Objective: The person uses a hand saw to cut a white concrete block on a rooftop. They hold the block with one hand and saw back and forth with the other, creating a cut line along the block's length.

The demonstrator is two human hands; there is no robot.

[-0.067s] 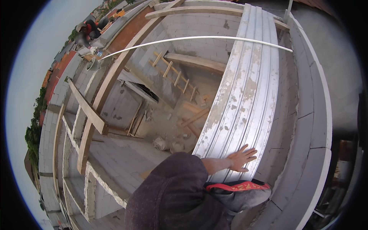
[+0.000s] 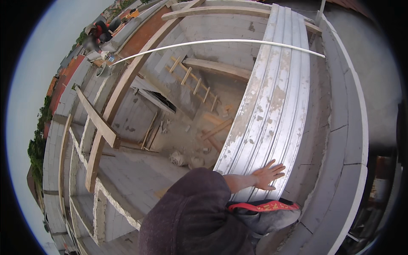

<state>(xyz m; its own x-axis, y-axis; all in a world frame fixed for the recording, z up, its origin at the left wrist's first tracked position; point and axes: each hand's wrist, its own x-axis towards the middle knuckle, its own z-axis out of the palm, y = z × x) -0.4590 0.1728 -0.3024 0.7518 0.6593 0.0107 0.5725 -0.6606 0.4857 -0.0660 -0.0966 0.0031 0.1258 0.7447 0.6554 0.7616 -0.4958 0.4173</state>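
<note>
Though blotchy, metal sheeting (image 2: 276, 114) (room (image 2: 180, 138) below)

glossy metal sheet (image 2: 272, 106), matt timber (image 2: 128, 80)

Ribbed metal sheet (image 2: 275, 91): long, narrow, silver-grey, with several raised ribs running lengthwise. Surface soiled – tan-grey patches and scattered flakes, densest toward the left side and middle; the right side and near part look brighter, with glare on the ribs. Lies broad face up, its length running away from the viewer, slightly rightward at the far end. Far end passes over a wooden beam (image 2: 216, 12), which shows on both sides of it. Left long edge borders the open room below; right edge runs beside the block wall (image 2: 340, 102), apart from it. White pipe (image 2: 221, 41) crosses above the far part – contact unclear. Near end partly hidden.
</note>
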